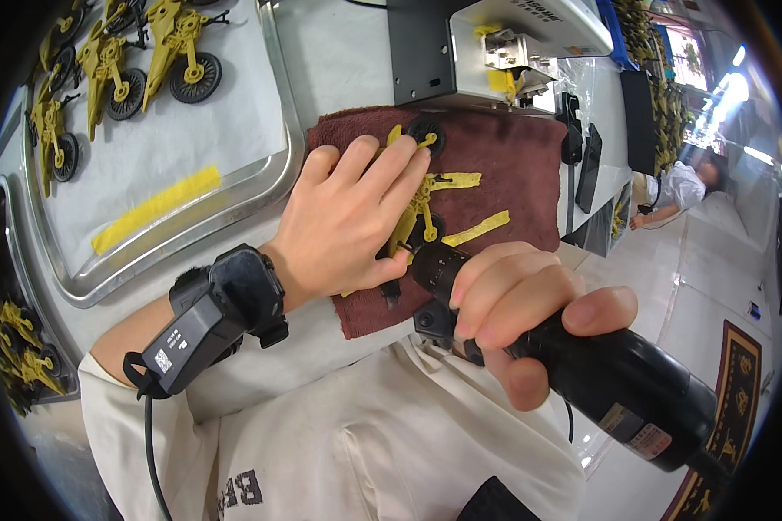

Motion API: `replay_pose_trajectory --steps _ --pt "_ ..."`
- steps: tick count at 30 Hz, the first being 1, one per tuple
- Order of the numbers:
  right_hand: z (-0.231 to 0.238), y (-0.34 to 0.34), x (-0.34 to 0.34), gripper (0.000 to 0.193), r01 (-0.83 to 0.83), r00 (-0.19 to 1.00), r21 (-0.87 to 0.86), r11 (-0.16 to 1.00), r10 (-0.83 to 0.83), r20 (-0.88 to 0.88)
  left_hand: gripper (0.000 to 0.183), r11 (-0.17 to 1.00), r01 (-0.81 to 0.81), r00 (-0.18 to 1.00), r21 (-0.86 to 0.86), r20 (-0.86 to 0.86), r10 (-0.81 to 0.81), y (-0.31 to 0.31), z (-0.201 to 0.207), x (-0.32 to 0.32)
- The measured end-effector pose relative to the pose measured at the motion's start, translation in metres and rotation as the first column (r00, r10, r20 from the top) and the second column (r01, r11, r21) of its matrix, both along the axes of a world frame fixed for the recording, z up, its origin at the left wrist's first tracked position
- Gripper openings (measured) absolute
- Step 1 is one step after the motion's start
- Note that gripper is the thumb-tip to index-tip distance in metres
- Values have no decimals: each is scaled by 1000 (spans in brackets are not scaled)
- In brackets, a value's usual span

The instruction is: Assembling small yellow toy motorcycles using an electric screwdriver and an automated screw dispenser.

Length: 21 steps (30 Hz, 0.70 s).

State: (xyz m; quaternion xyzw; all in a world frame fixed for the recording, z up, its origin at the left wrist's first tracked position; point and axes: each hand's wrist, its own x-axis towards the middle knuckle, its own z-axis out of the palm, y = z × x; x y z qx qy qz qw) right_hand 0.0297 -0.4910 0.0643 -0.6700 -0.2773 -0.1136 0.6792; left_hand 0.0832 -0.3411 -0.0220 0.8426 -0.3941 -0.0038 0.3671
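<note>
While the left hand (347, 217) lies flat, fingers spread wide, pinning a yellow toy plane (426, 204) with black wheels onto a dark red towel (521, 165) at the table's centre, the right hand (521, 308) wraps tightly round a black electric screwdriver (599, 365), its tip touching the toy's near side. To the far left, a metal tray (191, 234) carries more yellow planes (113, 65). A grey machine (487, 43) stands beyond the towel.

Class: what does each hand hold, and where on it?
Right hand: black electric screwdriver, around its barrel. Left hand: presses yellow toy part flat from above.
</note>
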Motion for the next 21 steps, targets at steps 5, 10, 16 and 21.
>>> replay_pose_trajectory --steps 5,10,16,21 --pt "45 -36 31 44 246 955 189 951 -271 120 85 1000 -4 999 24 31 4 -1 5 -1" --pt "55 -60 107 30 641 724 -107 760 -551 415 86 999 -2 999 43 45 0 -4 2 0" --pt "48 -41 74 36 237 967 -38 971 -240 -89 89 999 -36 996 40 84 32 0 1 1" --pt "30 -35 5 59 76 994 -37 996 -73 82 94 999 19 999 44 40 -21 0 9 2"
